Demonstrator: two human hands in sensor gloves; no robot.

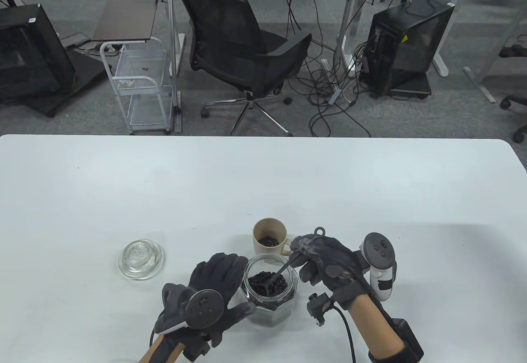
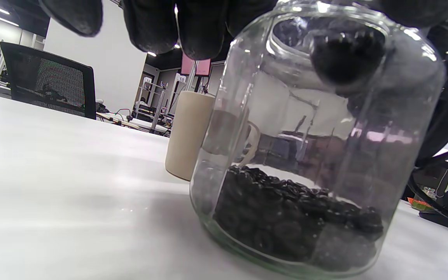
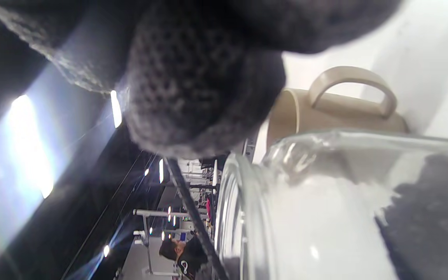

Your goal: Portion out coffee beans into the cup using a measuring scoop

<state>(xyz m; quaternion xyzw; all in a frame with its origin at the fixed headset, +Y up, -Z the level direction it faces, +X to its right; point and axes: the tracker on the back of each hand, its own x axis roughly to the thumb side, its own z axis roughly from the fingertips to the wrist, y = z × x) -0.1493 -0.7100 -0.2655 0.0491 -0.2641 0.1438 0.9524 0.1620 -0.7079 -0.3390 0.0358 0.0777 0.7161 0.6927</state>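
An open glass jar point(image 1: 271, 297) of coffee beans point(image 1: 269, 284) stands near the table's front edge. My left hand point(image 1: 220, 286) grips the jar from its left side; its fingers point(image 2: 150, 27) hang above the jar point(image 2: 305, 155) in the left wrist view. My right hand point(image 1: 319, 256) pinches the handle of a black measuring scoop point(image 1: 273, 279), whose bowl sits inside the jar holding beans. Just behind the jar stands a beige cup point(image 1: 269, 237) with some beans at its bottom; the cup point(image 3: 325, 111) and the jar's rim point(image 3: 247, 186) also show in the right wrist view.
The jar's glass lid point(image 1: 141, 259) lies on the table to the left of my left hand. The white table point(image 1: 263, 181) stretches far back. Beyond it are an office chair point(image 1: 243, 50), a wire cart point(image 1: 138, 87) and cables on the floor.
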